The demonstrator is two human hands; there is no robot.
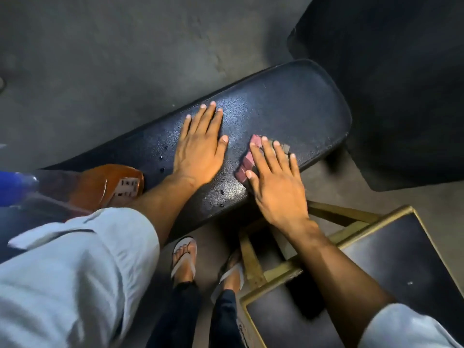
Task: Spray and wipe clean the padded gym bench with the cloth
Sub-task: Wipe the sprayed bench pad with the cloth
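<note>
I am leaning over the padded bench (288, 101), which is running as a long dark strip from my lower left up toward the upper right, its rounded end lying beyond my fingertips. My left hand (200, 146) is resting flat on the vinyl with the fingers straight and spread, holding nothing and seemingly bracing me. My right hand (273, 177) is pressing down on the folded pinkish cloth (247, 162) with flat, splayed fingers, near the edge of the pad closest to me; the cloth is peeking out to the left of and beyond my fingers. A few dark droplets (162, 169) are sitting on the surface to the left of my left wrist, and more near the close edge, so I judge the spraying done and the wiping under way. The spray bottle (82, 187), with its amber liquid, is lying blurred at the left end. Since the cloth hand is the one nearer the rounded far end, the next stroke likely needs to run along the bench's length, with the droplets left behind my left hand needing a return pass.
</note>
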